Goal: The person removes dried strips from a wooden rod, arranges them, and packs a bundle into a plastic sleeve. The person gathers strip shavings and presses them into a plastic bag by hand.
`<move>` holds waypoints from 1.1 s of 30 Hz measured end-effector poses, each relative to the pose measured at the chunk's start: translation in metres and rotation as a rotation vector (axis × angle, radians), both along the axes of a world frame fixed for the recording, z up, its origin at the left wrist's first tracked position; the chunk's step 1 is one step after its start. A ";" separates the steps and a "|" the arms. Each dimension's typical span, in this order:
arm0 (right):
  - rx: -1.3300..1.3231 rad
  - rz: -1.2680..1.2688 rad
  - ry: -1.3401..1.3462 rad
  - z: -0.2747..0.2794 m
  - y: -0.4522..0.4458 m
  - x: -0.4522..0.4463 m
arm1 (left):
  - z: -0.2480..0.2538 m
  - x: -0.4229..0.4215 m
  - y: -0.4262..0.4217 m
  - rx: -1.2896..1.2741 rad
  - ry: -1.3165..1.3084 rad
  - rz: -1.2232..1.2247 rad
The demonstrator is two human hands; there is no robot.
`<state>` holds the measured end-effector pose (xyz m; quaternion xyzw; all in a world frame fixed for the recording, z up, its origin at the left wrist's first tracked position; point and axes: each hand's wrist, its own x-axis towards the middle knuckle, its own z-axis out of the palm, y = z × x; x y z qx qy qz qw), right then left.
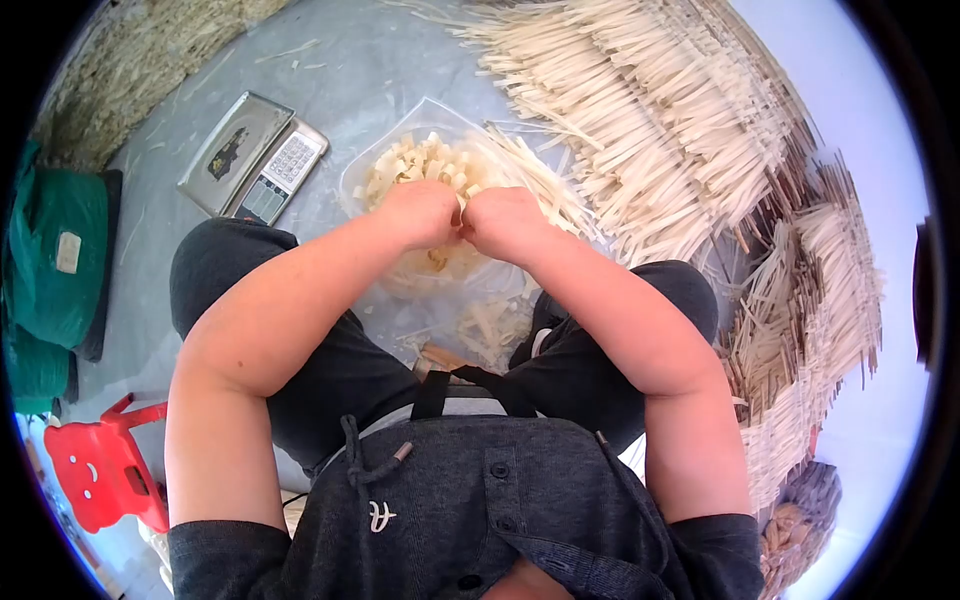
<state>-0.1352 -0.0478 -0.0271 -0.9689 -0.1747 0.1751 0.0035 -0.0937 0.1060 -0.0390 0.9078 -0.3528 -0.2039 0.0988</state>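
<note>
Both of my hands meet above a clear plastic-lined container (352, 185) between my knees. My left hand (421, 214) and my right hand (503, 222) are closed, knuckles nearly touching, around something too small to make out between them. Curled pale strips (430, 160) fill the container just beyond my hands. Long flat pale strips (540, 185) lean over its right side, close to my right hand. My fingertips are mostly hidden behind the backs of my hands.
A digital scale (255, 160) lies on the grey floor at the left. Large stacks of pale strips (640, 110) spread along the right. A red stool (95, 470) and green bags (62, 250) stand at the far left. Scraps (490, 325) lie between my legs.
</note>
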 end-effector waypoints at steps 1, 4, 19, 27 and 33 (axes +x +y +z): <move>0.017 -0.018 0.000 0.001 0.001 0.001 | -0.002 0.000 0.001 -0.033 0.015 0.019; 0.033 -0.068 0.031 0.021 -0.001 -0.001 | 0.000 0.005 0.003 -0.041 0.075 0.026; 0.133 -0.109 0.050 -0.001 0.005 -0.002 | -0.010 0.010 0.006 -0.046 0.181 0.029; 0.111 -0.096 -0.008 -0.003 0.015 -0.008 | -0.003 -0.006 -0.001 0.099 0.108 0.174; 0.231 -0.387 -0.268 0.064 -0.031 -0.008 | 0.002 0.007 -0.002 0.180 0.131 0.149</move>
